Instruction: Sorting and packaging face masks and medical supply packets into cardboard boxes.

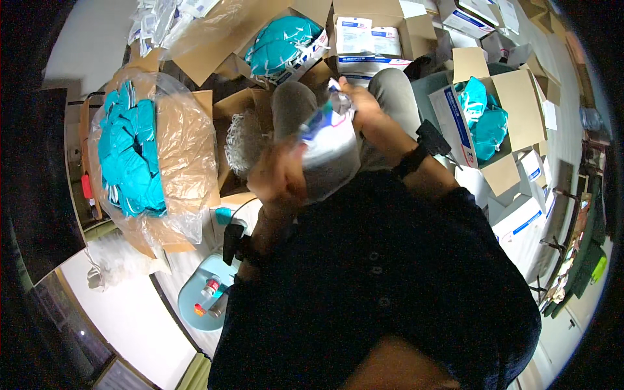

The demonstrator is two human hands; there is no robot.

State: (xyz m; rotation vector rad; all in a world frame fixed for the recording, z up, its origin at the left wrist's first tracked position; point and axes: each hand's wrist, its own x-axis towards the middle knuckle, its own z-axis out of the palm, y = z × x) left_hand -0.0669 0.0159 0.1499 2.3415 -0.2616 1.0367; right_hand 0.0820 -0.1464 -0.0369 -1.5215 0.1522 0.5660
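Note:
Over my lap is a white plastic packet with blue and teal printing [331, 140], blurred by motion. My left hand [283, 175] is closed at the packet's lower left end, its fingers smeared. My right hand [361, 107] grips the crumpled upper end, thumb pointing away from me. What lies inside the packet cannot be made out. Just left of my knees, a small carton [224, 107] holds a bundle of white cords [242, 143]. Beyond my knees stands an open carton [419, 36] with flat white packets [364, 36] in it.
Teal fabric pieces [130, 156] fill a plastic-lined carton [185, 136] at left. More teal bundles lie in a far carton [283, 49] and a right-hand carton [517, 97]. At lower left, a pale blue stool [192, 302] bears a bottle [210, 288].

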